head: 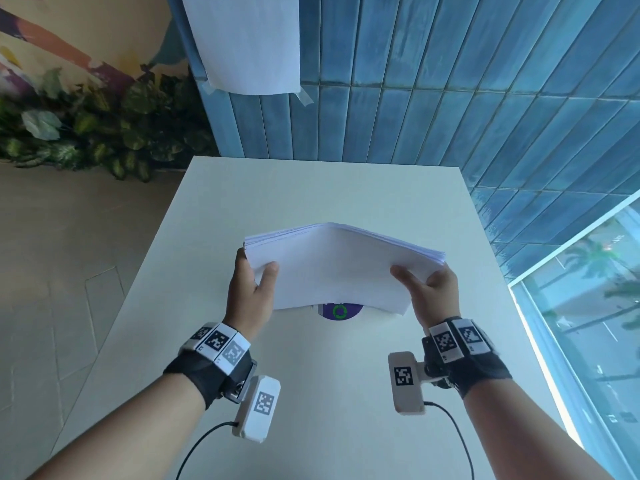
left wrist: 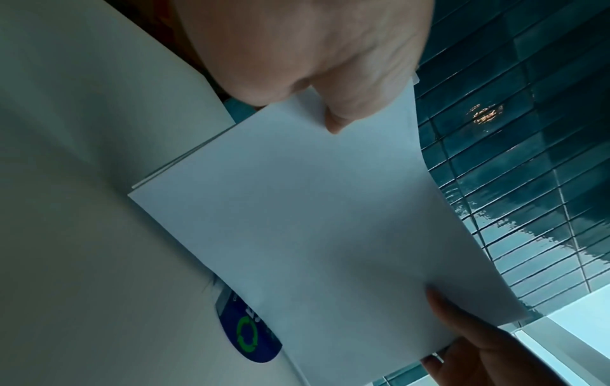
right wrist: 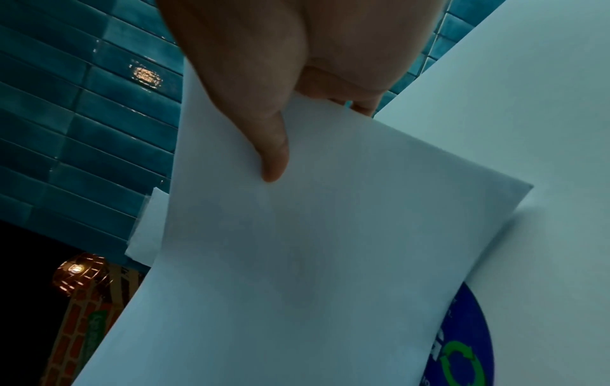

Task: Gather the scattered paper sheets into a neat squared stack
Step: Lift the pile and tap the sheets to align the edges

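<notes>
A thick stack of white paper sheets point(head: 336, 268) stands on edge over the middle of the white table point(head: 311, 188), its lower edge down near the tabletop and its top edge arched upward. My left hand point(head: 254, 277) grips the stack's left side, thumb on the near face. My right hand point(head: 427, 287) grips the right side the same way. In the left wrist view the paper stack point(left wrist: 313, 222) fills the frame with my thumb point(left wrist: 340, 115) pressed on it. The right wrist view shows the same stack point(right wrist: 330, 248) under my right thumb point(right wrist: 274, 159).
A round blue sticker with a green arrow ring point(head: 341, 311) lies on the table just below the stack. A white sheet point(head: 246, 43) is taped to the blue tiled wall point(head: 450, 98) behind. Plants point(head: 97, 126) line the floor at left; a window point(head: 588, 323) runs along the right.
</notes>
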{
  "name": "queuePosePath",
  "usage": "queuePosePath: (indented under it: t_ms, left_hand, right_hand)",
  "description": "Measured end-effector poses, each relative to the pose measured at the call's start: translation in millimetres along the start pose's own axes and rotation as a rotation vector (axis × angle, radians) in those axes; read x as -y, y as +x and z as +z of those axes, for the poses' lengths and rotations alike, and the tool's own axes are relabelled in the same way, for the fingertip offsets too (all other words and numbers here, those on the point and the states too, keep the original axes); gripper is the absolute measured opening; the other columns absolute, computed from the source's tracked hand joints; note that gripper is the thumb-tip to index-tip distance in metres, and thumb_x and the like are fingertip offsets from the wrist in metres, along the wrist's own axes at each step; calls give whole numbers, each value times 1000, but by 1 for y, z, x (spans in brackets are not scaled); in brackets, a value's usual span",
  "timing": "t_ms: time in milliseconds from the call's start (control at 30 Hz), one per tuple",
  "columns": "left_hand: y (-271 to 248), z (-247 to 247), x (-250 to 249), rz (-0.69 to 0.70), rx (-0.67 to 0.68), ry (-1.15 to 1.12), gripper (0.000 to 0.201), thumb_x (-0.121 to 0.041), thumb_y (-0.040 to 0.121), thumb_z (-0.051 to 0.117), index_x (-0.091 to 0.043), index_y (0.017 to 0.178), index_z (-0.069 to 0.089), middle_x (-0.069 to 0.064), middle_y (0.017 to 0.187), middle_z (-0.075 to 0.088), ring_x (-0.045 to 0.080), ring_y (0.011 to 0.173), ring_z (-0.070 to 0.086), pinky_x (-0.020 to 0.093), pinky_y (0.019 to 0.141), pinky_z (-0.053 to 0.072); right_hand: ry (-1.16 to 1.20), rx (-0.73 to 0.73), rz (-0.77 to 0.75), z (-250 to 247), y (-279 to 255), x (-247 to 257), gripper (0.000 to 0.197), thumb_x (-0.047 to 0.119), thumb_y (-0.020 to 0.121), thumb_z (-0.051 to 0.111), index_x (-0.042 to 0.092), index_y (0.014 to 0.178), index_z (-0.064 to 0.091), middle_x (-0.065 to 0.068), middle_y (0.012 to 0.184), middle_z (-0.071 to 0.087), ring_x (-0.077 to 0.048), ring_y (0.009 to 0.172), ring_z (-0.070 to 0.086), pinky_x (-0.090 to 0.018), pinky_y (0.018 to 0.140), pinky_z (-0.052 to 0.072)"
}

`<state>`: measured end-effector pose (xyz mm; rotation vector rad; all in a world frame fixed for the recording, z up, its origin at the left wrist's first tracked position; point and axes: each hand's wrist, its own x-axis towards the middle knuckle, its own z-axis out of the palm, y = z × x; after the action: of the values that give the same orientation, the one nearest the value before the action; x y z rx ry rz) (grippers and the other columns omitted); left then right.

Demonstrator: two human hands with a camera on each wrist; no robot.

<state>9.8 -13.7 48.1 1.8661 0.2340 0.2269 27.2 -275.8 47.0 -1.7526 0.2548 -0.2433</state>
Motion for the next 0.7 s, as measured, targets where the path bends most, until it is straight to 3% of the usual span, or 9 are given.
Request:
queuePosePath:
  t_ms: [67,100,167,200,267,367,467,567,700]
  left_hand:
    - [0,-1,-2,14,-19,13,30,-12,94,54,-11,122,45,-4,112,56,13,103,54,22,93,43]
    - [0,-3,0,17,-20,14,30,-13,93,56,-11,121,46,-4,110,58,14,102,55,27,95,46]
    - [-2,-6,4,5,-17,-2,36,-20,86,62,-17,118,46,-2,109,63,19,101,61,47,94,50]
    - [-3,-8,5,-1,-21,-15,40,-24,81,65,-21,116,46,-1,109,64,21,103,63,55,91,51]
    - [-3,-9,3,17,-41,-35,43,-26,77,68,-26,114,46,0,112,63,21,107,62,59,89,51]
    - [2,-4,-5,56,-77,-47,39,-15,82,69,-26,111,45,-2,109,62,18,107,61,49,98,47]
    - [8,-2,-7,69,-97,-41,36,-9,85,67,-33,102,45,-11,102,62,8,95,62,37,99,47]
    - [6,-3,1,50,-72,-62,36,-13,82,69,-31,104,46,-4,105,64,13,100,63,35,96,48]
    - [2,3,16,4,-46,-60,44,-23,76,69,-20,114,47,3,112,64,18,106,62,40,98,48]
  right_hand:
    - [0,6,-21,0,-1,2,21,3,73,75,15,81,60,20,56,63,6,53,58,-9,55,44]
    - [4,9,-23,0,-1,1,27,3,72,76,18,85,59,16,69,66,4,62,61,-15,61,48]
    - [19,13,-8,0,-3,-3,44,4,67,80,25,95,52,-3,95,66,-13,85,64,-28,74,53]
    - [31,11,4,0,-3,-6,50,7,64,81,25,99,49,-8,103,63,-19,92,63,-33,78,53]
    - [27,15,30,2,-4,-9,53,13,62,81,19,105,50,-10,107,63,-24,96,63,-38,81,53]
    - [2,42,35,4,-2,-8,30,5,71,77,21,89,59,-1,89,68,-24,86,65,-31,75,52]
    - [-2,46,3,4,-2,-3,30,0,75,73,26,82,58,7,82,66,-14,77,64,-20,68,51]
    - [11,35,12,2,-3,-6,29,2,73,75,25,84,60,9,84,68,-2,74,66,-15,67,52]
    - [-10,19,47,5,-7,-17,33,3,69,78,6,99,63,0,86,69,8,66,65,-5,60,49]
